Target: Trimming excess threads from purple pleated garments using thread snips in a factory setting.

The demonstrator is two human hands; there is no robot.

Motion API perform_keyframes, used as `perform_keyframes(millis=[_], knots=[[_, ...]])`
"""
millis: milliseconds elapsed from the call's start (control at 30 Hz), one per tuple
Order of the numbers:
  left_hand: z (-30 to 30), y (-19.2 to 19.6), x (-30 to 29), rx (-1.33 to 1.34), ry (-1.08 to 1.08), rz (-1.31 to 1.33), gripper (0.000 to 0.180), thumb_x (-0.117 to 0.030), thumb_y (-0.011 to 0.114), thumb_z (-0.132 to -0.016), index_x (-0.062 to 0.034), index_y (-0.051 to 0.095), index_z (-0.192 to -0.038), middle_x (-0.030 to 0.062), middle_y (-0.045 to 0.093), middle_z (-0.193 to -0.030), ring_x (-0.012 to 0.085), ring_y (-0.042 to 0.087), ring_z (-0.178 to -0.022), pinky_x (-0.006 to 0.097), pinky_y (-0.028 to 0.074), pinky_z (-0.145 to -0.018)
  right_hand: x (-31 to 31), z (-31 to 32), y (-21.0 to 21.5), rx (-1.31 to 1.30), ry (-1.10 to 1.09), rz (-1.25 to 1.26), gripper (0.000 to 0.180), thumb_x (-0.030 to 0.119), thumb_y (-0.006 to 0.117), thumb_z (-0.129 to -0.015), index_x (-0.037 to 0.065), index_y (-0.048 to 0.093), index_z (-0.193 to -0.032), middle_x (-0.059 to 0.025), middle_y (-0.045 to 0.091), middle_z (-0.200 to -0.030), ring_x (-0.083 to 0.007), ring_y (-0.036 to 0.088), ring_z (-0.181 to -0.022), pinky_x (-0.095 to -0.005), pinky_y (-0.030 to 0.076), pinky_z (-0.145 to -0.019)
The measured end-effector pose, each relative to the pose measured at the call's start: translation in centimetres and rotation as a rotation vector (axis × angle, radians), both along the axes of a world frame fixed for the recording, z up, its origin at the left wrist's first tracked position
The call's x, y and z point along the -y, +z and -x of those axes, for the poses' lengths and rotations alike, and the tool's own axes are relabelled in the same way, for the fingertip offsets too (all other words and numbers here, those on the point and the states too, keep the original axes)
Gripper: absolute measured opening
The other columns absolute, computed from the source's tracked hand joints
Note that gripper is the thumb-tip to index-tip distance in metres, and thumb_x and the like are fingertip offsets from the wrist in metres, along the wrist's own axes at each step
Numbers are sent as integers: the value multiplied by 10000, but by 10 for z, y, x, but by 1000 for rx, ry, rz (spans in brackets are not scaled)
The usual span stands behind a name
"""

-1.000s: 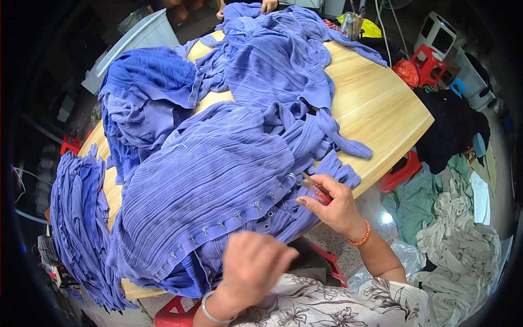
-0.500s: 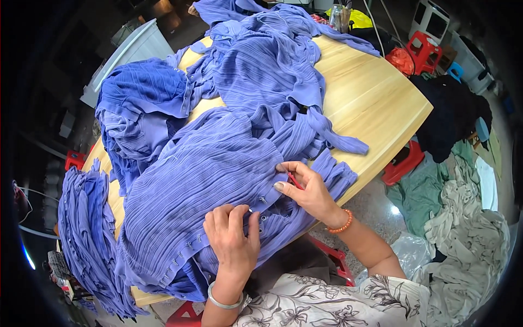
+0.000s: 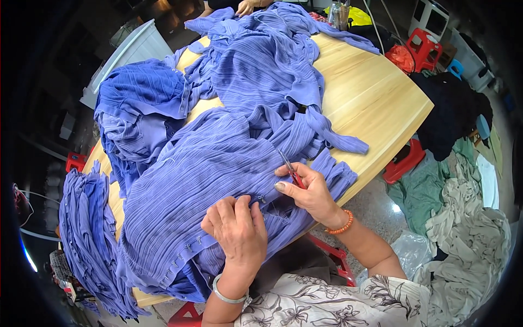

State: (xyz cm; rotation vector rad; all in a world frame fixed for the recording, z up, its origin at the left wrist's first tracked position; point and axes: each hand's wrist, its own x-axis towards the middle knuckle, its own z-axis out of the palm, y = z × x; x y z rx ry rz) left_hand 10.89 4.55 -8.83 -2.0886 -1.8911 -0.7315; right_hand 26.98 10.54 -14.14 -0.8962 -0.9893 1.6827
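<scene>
A blue-purple ribbed cardigan (image 3: 201, 163) lies spread over the near part of the table, its button band (image 3: 188, 250) running along the edge closest to me. My left hand (image 3: 237, 231) is closed on that band, fingers pinching the cloth near a button. In my right hand (image 3: 310, 196) is a pair of red-handled thread snips (image 3: 294, 175), held between thumb and fingers, with the metal blades pointing up and away over the cardigan. Loose threads hang from the cloth between my two hands.
More blue-purple garments (image 3: 261, 71) are heaped on the wooden table (image 3: 370, 87), and a stack (image 3: 90, 234) drapes over its left edge. Another person's hand (image 3: 248, 6) rests at the far heap. Red stools (image 3: 406, 161), a white bin (image 3: 131, 52) and grey cloth (image 3: 463, 245) surround the table.
The snips have turned so that their blades now show above my right hand. My left hand has shifted slightly right and up along the band. Another person's hand has appeared at the far heap.
</scene>
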Motion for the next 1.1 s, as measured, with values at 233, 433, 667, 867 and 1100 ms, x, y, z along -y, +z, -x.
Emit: perform_keyframes(millis=[233,433,667,867,1100], knots=[[-1,-7,-4,28,-23,8,176,-86,735,-769,-89,664,-930,64,569,-950,253,517,-942,414,318,-867,0,-2,-5,38,-14,-99,276,57,706,-932,-32,610,-1176,-18,658,-1076,-46,586,-964,-215,502,-859],[9,6,4,338,-91,67,174,-16,705,-767,-107,653,-906,64,587,-950,244,526,-942,390,313,-872,6,-13,-6,231,-59,-270,331,102,692,-946,-58,594,-1219,-83,688,-1061,-93,626,-931,-270,529,-822],[11,8,8,357,-108,96,164,-1,690,-774,-88,636,-902,66,604,-969,243,529,-954,388,309,-877,22,-29,15,612,-49,-587,452,254,732,-915,3,613,-1271,-105,661,-962,-157,613,-805,-298,510,-745],[8,7,9,359,-108,100,158,-1,678,-785,-81,625,-910,69,600,-971,248,527,-957,392,309,-881,39,-26,24,762,-85,-832,410,185,783,-838,43,674,-1206,-69,586,-765,-213,601,-612,-322,471,-545],[4,1,13,349,-121,72,164,-3,677,-789,-75,618,-924,87,586,-978,269,525,-968,402,313,-878,44,-15,25,976,-203,-1046,389,203,784,-820,78,696,-1177,-40,572,-735,-199,594,-586,-325,459,-506]])
